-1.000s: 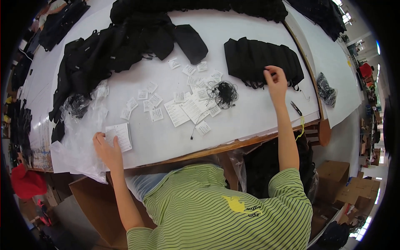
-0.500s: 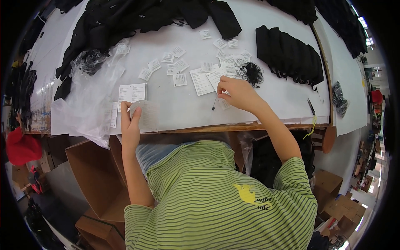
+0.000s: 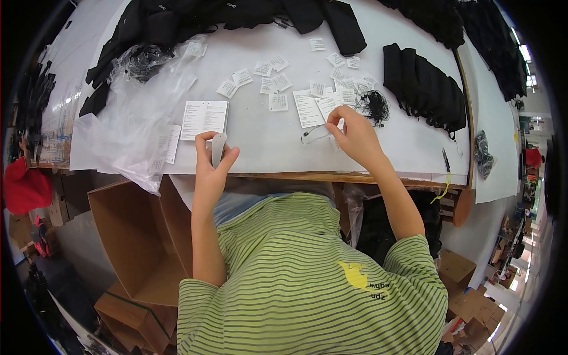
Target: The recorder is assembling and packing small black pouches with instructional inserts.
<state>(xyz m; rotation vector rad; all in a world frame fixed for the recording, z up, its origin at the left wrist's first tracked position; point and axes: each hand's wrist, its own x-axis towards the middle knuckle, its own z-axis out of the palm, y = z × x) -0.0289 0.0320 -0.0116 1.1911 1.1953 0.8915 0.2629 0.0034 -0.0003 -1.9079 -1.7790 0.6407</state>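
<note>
My left hand (image 3: 208, 168) is closed on a pale, round-ended tag (image 3: 218, 149), now turned nearly edge-on between thumb and fingers. Behind it lies a stack of white printed cards (image 3: 204, 120). Over the table, the thumb and fingertips of my right hand (image 3: 357, 137) pinch a thin black cord (image 3: 312, 138), whose end with a small dark tip trails off to the left. Near that hand is a tangled bundle of black cords (image 3: 374, 107). White cards (image 3: 306, 111) and several small white printed labels (image 3: 278, 102) are spread across the tabletop.
Crumpled clear plastic bags (image 3: 133, 124) cover the left side. Black fabric items (image 3: 423, 89) are lined up at the right, with more black garments (image 3: 195, 18) at the back. Dark snips (image 3: 446, 160) with a yellow tie lie near the right edge. A cardboard box (image 3: 136, 236) stands below.
My left hand has turned the tag from facing me broadly to nearly edge-on. My right hand still pinches the cord, which now stretches out further left. The whole view has shifted slightly.
</note>
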